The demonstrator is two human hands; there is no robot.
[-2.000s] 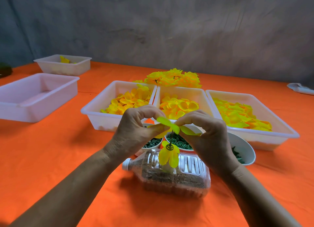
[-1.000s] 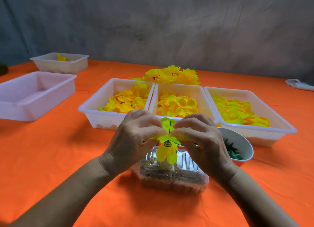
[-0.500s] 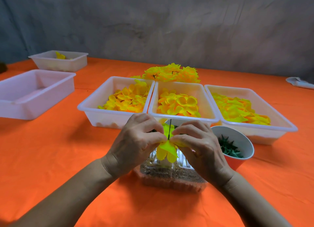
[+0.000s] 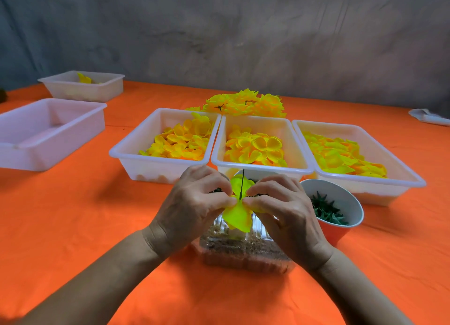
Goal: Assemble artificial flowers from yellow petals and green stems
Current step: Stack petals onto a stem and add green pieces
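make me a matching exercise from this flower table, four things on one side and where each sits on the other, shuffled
Things:
1. cup of green pieces
2. pile of finished yellow flowers
3. clear plastic bottle
4. petal layer

Places:
A. lying on its side under both hands
B. behind the three petal trays
C. on the thin green stem, pinched by the left hand and right hand
D. beside the right hand, in front of the right tray

Pairs: 1-D, 2-B, 3-A, 4-C
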